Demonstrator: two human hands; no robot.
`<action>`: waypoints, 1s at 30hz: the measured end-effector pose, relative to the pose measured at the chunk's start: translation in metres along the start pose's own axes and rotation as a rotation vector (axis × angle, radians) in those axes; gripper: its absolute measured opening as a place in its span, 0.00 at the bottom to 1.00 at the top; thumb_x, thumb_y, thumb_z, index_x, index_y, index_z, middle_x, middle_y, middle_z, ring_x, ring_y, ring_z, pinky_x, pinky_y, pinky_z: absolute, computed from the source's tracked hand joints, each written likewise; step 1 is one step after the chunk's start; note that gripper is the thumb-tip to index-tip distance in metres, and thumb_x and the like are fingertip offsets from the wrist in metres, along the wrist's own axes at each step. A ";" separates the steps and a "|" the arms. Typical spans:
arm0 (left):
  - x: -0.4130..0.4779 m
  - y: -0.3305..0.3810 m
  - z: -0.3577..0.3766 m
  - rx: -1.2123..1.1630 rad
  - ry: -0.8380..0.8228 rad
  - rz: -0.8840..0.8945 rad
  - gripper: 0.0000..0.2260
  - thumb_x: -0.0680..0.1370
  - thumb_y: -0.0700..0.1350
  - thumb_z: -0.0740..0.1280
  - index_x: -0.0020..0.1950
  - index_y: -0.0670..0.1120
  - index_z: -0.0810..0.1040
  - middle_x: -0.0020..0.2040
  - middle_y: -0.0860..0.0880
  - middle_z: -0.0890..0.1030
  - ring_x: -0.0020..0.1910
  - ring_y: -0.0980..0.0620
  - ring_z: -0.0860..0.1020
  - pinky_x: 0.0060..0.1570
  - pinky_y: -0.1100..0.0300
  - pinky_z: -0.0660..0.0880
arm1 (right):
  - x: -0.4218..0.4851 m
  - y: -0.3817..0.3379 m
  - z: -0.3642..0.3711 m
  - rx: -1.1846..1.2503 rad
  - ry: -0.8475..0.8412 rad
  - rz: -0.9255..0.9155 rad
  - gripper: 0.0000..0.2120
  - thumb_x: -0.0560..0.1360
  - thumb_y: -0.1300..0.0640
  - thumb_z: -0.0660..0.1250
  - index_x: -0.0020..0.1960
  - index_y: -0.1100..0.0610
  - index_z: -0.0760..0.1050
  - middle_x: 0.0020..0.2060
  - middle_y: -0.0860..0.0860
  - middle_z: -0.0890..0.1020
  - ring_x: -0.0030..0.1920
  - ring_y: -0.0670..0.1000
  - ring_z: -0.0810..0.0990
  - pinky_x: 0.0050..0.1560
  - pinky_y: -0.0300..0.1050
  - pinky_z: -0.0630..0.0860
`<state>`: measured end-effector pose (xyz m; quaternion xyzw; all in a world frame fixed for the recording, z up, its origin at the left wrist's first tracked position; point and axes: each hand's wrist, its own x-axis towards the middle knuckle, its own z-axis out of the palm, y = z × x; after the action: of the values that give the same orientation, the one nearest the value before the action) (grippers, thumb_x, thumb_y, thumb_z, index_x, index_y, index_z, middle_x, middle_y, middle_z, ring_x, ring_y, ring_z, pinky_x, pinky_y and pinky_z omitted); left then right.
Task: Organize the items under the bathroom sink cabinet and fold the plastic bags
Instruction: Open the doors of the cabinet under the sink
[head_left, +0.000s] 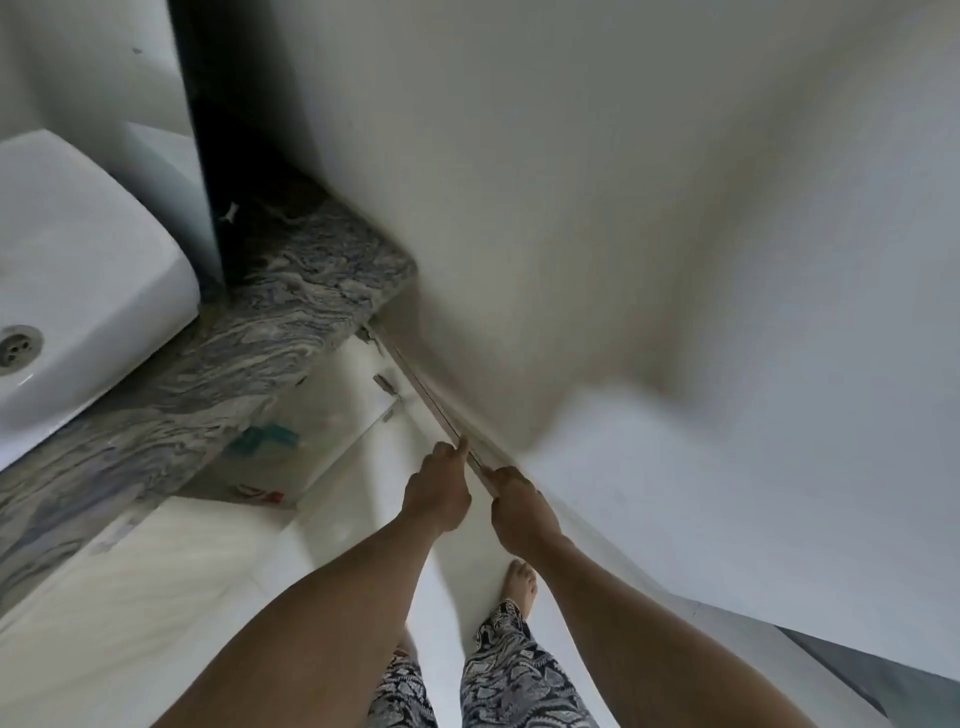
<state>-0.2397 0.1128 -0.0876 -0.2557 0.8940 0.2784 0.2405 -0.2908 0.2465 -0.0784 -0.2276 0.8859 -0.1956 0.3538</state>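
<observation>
Grey marbled stone counter (260, 332) | our left hand (436, 499), right hand (519, 514) grip thin white cabinet door (427, 399), apparently its edge

From my end I count two hands, the left hand (439, 493) and the right hand (522, 514); one cabinet door (431, 402); one sink (88, 291) with one drain (18, 345); one marbled counter (291, 312); two patterned trouser legs (514, 670); one bare foot (522, 579). Under the counter, blurred, one teal item (265, 436) and one red-and-white item (260, 491).
</observation>
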 end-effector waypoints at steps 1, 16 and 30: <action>0.007 0.010 0.000 0.066 0.032 0.022 0.32 0.79 0.38 0.61 0.81 0.51 0.54 0.76 0.47 0.61 0.70 0.45 0.66 0.59 0.51 0.75 | 0.006 0.008 -0.011 0.009 0.003 0.029 0.29 0.76 0.67 0.54 0.75 0.50 0.66 0.66 0.49 0.72 0.59 0.56 0.78 0.54 0.47 0.75; 0.060 0.073 -0.021 0.045 0.011 0.016 0.31 0.81 0.39 0.59 0.82 0.51 0.52 0.83 0.53 0.44 0.75 0.45 0.63 0.63 0.47 0.72 | 0.059 0.048 -0.082 -0.157 0.025 -0.021 0.26 0.78 0.66 0.58 0.76 0.56 0.62 0.75 0.50 0.65 0.73 0.53 0.67 0.72 0.51 0.65; -0.062 -0.097 -0.043 -0.168 0.240 -0.436 0.31 0.81 0.50 0.63 0.81 0.48 0.53 0.81 0.48 0.56 0.78 0.44 0.59 0.69 0.44 0.67 | 0.059 -0.092 0.021 -0.431 -0.073 -0.432 0.27 0.80 0.64 0.56 0.77 0.54 0.57 0.77 0.50 0.57 0.78 0.52 0.52 0.77 0.60 0.51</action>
<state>-0.1478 0.0364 -0.0567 -0.4923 0.8138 0.2610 0.1651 -0.2896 0.1356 -0.0777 -0.4874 0.8248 -0.0655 0.2791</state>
